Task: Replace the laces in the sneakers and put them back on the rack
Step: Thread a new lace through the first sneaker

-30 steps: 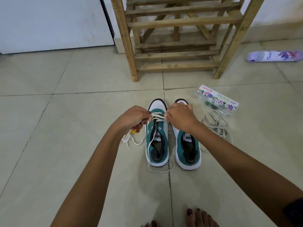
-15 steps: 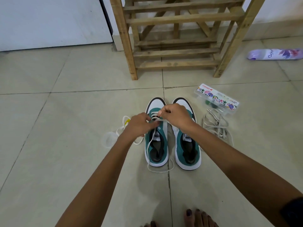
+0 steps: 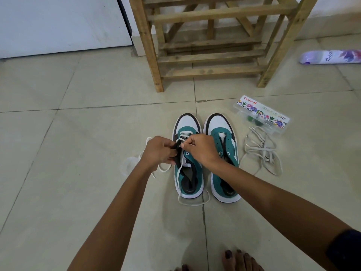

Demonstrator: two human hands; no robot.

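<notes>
On the pale tiled floor [image 3: 78, 153], just before the slatted wooden rack [image 3: 211, 55], two green-and-white sneakers stand side by side. Over the half-laced left sneaker [image 3: 188, 173], the left hand [image 3: 159, 151] grips its dark eyelet edge while the right hand [image 3: 201, 150] pinches the white lace [image 3: 183, 136] at an eyelet. Beside the unlaced right sneaker [image 3: 222, 165] lie loose grey laces [image 3: 261, 151], touching a clear plastic box [image 3: 261, 114].

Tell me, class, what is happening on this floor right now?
A person is lacing the left sneaker. The left hand grips its eyelet edge while the right hand pinches the white lace. The right sneaker has no lace. Loose laces lie beside it; the wooden rack stands behind.
</notes>
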